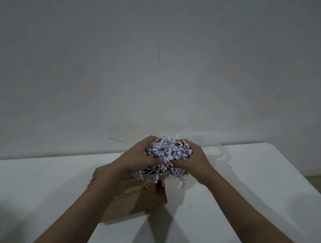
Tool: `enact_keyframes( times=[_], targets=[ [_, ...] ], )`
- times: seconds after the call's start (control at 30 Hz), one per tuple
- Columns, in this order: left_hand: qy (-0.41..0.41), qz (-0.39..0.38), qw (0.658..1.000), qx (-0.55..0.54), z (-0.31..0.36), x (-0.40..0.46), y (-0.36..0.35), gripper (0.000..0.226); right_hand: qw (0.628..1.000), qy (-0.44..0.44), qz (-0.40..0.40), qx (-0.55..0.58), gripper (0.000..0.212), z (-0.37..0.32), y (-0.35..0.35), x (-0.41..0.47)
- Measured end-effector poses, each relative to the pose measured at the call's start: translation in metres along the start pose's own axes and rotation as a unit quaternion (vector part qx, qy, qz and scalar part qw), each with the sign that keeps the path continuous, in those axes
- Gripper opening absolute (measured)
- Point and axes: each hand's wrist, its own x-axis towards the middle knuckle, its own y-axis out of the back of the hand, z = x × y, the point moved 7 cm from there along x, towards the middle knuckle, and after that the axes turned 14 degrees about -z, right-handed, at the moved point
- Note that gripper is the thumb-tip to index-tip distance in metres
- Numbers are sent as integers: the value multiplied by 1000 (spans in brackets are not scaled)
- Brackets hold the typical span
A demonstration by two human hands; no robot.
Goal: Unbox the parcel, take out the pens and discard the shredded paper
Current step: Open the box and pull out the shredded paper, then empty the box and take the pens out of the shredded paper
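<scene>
While raised above open cardboard box (141, 197) on white table (245, 193), shredded paper (166, 154) bunched between left hand (136, 157) and right hand (193, 159), both grasping wad; strands dangling boxward.

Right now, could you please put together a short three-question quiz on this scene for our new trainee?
1. True or false: both the left hand and the right hand grip the shredded paper.
2. What lies directly below the paper? A) the cardboard box B) a metal tray C) a red bucket
3. Fill in: the box rests on a white ____.

Key: 1 true; 2 A; 3 table.
</scene>
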Motion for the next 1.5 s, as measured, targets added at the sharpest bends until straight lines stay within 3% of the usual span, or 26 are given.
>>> enact_keyframes(
  times=[0.27,0.5,0.7,0.87,1.07,1.3,1.5],
  targets=[
    [-2,-64,998,-24,27,69,-89,47,998,-50,38,2,51,38,92,-56],
    [41,-83,994,-55,7,100,-170,53,995,-94,29,-22,49,92,132,-104],
    [93,-41,993,60,-11,108,-210,71,986,-95,11,-139,27,106,137,-119],
    [86,5,993,80,-6,97,-216,73,957,-100,-12,-273,45,117,138,-122],
    [73,36,992,97,2,84,-206,67,951,-187,-94,-229,76,113,132,-122],
    [23,37,993,112,23,70,-183,72,900,-294,-161,-277,76,91,132,-118],
    [-25,61,993,102,30,45,-150,66,896,-276,-83,-336,64,51,113,-101]
  ],
)
